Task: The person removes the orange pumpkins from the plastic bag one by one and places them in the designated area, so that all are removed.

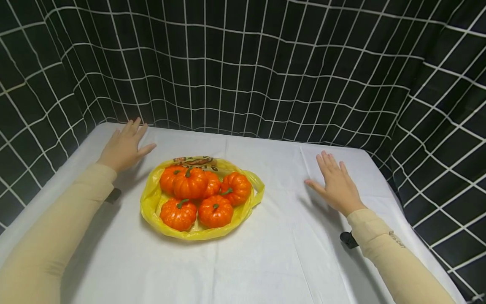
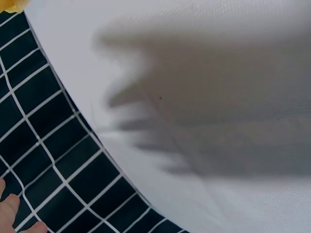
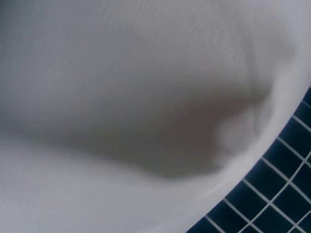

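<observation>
Pumpkins [image 1: 216, 211] sit in a yellow bag [image 1: 149, 204] on the white table [image 1: 265, 261], between left hand [image 1: 124, 145] and right hand [image 1: 339, 185], both empty, fingers extended. Its thin film should flex softly; grasp the loop [image 1: 260, 184], probably a handle.

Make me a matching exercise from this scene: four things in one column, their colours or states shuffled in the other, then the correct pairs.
Things:
1. Pumpkins
2. Plastic bag
3. Right hand
4. Backdrop cloth

Colours or states:
A. Yellow, mouth open
B. Black with white grid lines
C. Orange, with green stems
D. Fingers extended, holding nothing

Right pairs: 1-C, 2-A, 3-D, 4-B.
</observation>
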`<action>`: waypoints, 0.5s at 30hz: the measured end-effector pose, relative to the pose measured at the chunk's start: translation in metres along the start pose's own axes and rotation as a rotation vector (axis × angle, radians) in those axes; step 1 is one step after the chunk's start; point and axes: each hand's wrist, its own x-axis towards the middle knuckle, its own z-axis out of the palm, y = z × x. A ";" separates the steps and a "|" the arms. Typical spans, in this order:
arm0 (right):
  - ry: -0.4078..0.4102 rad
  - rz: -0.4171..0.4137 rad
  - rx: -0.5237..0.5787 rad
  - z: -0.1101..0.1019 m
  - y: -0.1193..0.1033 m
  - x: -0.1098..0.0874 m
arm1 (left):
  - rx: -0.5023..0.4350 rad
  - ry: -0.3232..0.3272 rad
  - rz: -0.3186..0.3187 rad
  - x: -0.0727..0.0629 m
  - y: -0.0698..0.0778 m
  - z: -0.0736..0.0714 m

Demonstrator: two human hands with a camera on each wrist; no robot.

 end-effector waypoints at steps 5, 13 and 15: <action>-0.002 -0.014 0.006 -0.001 -0.007 -0.001 | -0.016 -0.007 0.021 -0.001 0.000 0.001; -0.010 -0.039 0.024 0.000 -0.021 -0.001 | -0.033 -0.004 0.043 -0.004 0.008 0.000; -0.008 -0.045 0.029 0.001 -0.024 -0.001 | -0.048 -0.003 0.051 -0.006 0.011 0.000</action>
